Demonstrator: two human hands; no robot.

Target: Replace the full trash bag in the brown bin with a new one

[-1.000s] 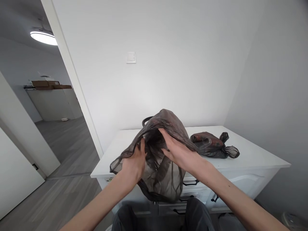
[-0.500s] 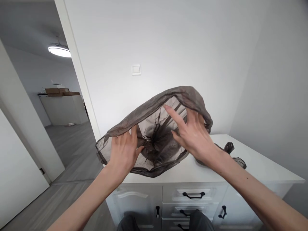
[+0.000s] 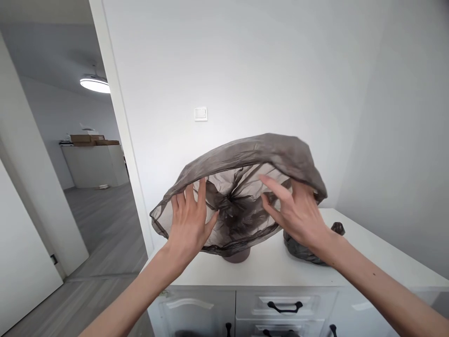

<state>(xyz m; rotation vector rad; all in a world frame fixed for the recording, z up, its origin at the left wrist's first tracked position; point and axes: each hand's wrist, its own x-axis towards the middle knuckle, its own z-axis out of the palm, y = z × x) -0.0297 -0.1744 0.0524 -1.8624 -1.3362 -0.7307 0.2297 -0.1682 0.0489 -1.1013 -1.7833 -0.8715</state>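
Observation:
A thin, see-through dark trash bag [image 3: 245, 150] is spread wide, its mouth facing me and its rim folded back. My left hand [image 3: 189, 217] reaches into the left side, fingers stretched under the folded rim and thumb apart. On the right side, my right hand [image 3: 300, 208] has its outer fingers tucked beneath the rim, while its index finger and thumb are spread inside the opening. Below the bag shows the bottom of a brownish round object [image 3: 237, 256]; the rest is hidden. A knotted dark bag [image 3: 300, 248] sits partly behind my right wrist.
The white cabinet top [image 3: 266, 274] lies under the bags, with black-handled drawers [image 3: 285, 307] below. Behind is a wall with a light switch [image 3: 200, 113]. At left, a doorway leads to a room with a grey-floored area and cardboard boxes [image 3: 87, 139].
The bag and both hands have shifted slightly right in view, and the view has tilted upward. The brownish object's bottom now shows under the bag. My fingers remain under the rim.

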